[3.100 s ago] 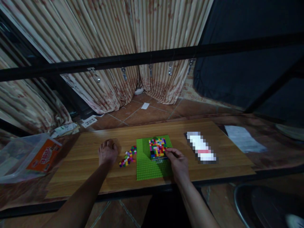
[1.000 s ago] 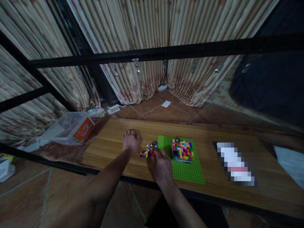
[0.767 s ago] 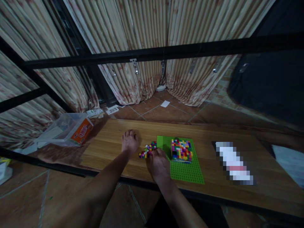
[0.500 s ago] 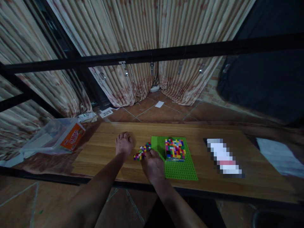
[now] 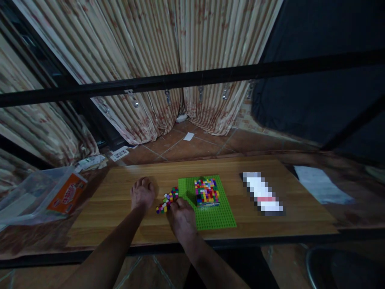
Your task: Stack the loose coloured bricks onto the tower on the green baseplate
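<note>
My left hand [image 5: 142, 193] lies on the wooden table [image 5: 120, 228], fingers spread loosely on the wood, left of a small heap of loose colourful building bricks [image 5: 164, 204]. At the right edge of that heap is my right hand [image 5: 183, 218], its fingers drawn together at the bricks. Whatever is between those fingertips is hidden. Beside it lies a green baseplate [image 5: 215, 218], partly under the right hand's side. A low square block built of multicoloured bricks [image 5: 207, 192] stands on the plate's upper middle.
A phone-like dark object with a blurred-out screen [image 5: 261, 192] lies on the table's right. Left of the table stands a clear plastic box [image 5: 42, 180] with an orange label. White paper [image 5: 321, 184] lies at the right. A dark metal bar [image 5: 192, 78] crosses before the curtains.
The view has turned to the right, so the table and everything on it sit further left. Both hands keep nearly the same places beside the loose bricks.
</note>
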`<action>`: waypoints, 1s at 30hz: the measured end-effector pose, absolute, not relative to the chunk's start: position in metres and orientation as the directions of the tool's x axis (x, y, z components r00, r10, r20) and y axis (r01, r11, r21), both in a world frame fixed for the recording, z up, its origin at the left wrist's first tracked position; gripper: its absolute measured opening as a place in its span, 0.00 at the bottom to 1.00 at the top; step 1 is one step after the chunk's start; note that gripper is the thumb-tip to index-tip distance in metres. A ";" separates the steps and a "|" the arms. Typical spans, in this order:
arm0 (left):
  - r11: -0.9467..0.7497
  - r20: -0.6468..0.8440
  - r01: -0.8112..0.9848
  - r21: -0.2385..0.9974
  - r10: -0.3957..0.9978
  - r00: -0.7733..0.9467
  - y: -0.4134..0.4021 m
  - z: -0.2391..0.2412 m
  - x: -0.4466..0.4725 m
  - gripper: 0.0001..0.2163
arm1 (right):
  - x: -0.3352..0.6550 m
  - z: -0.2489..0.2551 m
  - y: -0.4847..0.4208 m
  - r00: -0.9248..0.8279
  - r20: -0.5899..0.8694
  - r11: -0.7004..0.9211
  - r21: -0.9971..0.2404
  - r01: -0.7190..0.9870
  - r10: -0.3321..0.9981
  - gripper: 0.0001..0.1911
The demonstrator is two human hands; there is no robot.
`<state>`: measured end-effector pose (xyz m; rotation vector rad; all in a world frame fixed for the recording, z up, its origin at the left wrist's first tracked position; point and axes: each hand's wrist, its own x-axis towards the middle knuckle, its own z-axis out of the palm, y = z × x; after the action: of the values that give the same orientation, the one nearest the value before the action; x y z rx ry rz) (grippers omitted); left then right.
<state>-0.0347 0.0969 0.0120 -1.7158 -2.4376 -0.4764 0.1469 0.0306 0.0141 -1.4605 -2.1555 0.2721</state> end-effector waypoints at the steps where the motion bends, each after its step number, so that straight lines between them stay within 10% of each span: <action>1: 0.307 0.280 0.934 0.183 0.895 -0.348 0.097 0.012 -0.035 0.19 | 0.147 0.014 0.031 -0.287 0.309 0.404 -0.444 0.800 0.907 0.06; 19: 0.289 0.286 0.947 0.142 0.903 -0.319 0.098 0.013 -0.038 0.19 | 0.160 0.018 0.017 -0.113 0.427 0.427 -0.773 0.470 0.897 0.12; 30: 0.282 0.282 0.946 0.160 0.905 -0.318 0.096 0.016 -0.036 0.19 | 0.236 0.015 -0.023 0.185 0.190 0.168 -0.977 0.129 0.964 0.10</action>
<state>-0.0362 0.0963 0.0163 -1.7479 -2.4033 -0.4513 0.2363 -0.0233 0.0145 -1.2414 -1.2216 0.8766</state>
